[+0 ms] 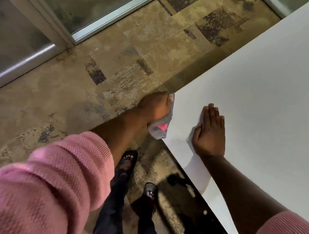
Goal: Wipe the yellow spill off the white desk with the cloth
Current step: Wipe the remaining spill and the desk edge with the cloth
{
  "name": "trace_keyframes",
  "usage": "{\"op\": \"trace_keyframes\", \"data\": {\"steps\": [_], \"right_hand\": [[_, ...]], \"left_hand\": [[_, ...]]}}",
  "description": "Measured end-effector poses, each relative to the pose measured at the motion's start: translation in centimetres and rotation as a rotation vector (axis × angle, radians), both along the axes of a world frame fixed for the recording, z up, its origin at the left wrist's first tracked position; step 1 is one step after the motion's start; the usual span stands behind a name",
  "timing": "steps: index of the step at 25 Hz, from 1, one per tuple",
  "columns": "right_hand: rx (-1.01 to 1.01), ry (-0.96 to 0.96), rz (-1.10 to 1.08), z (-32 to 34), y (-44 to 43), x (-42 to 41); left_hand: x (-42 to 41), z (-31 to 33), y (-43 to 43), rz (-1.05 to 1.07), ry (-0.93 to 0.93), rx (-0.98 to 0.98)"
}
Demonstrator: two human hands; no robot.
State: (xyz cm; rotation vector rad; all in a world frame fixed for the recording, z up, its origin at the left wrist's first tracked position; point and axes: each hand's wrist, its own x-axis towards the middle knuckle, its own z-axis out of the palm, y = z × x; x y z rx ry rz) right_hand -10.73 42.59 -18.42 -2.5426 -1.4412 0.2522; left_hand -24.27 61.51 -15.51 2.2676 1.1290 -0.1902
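Cloth run to the counter's left edge

The left hand (pixel 156 106) grasps the grey cloth (pixel 161 127) bunched against the white counter (pixel 256 85) edge, likely sweeping residue off; the right hand (pixel 210 132) lies released, flat, bracing nearby. No yellow spill shows.

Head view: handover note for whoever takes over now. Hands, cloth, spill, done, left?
Left hand: closed grip on the grey cloth, pressing it against the corner edge of the white desk; part of the cloth hangs off the edge, and a pink patch shows on it.
Right hand: open, flat, palm down on the desk top, holding nothing.
Spill: no yellow shows on the visible desk surface; anything under the cloth or the hands is hidden.
Done: the top looks wiped.
Left: check the corner edge under the cloth, then lift the cloth away.
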Motion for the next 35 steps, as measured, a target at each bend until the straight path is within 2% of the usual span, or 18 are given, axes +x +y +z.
{"op": "trace_keyframes", "data": {"steps": [3, 5, 7, 13, 17, 21, 25, 27, 29, 33, 35], "right_hand": [[0.000, -0.027, 0.022, -0.1, -0.1, 0.0], [-0.019, -0.045, 0.037, -0.2, -0.1, 0.0], [-0.022, -0.054, 0.039, -0.1, -0.1, 0.1], [-0.022, -0.100, 0.056, -0.4, -0.1, 0.2], [-0.001, -0.131, 0.057, -1.1, -0.2, 0.3], [0.028, -0.135, 0.049, -1.2, -0.3, 0.3], [0.046, -0.141, 0.048, -1.0, -0.1, 0.2], [0.052, -0.154, 0.045, -1.2, -0.1, 0.2], [0.062, -0.158, 0.045, -1.3, -0.1, 0.2], [0.080, -0.138, 0.040, -1.2, -0.1, 0.2], [0.079, -0.127, 0.038, -1.2, -0.1, 0.3]], "left_hand": [[-1.3, -0.6, -0.7, 0.085, -0.020, 0.007], [-3.9, -0.9, -3.7, 0.272, -0.097, 0.086], [-5.1, -1.0, -6.6, 0.449, -0.210, 0.079], [-2.7, -2.3, -3.8, 0.614, -0.291, -0.003], [-1.7, -2.6, -9.3, 0.860, -0.489, 0.010], [-0.6, -2.1, -17.6, 0.855, -0.572, -0.037], [-1.3, -1.8, -12.3, 1.045, -0.676, -0.222], [-2.0, -2.0, -9.6, 1.131, -0.714, -0.276], [-1.8, -2.6, -10.4, 1.166, -0.755, -0.278], [0.3, -3.2, -20.7, 1.150, -0.860, -0.197], [1.0, -3.5, -28.3, 1.076, -0.864, -0.290]]}}
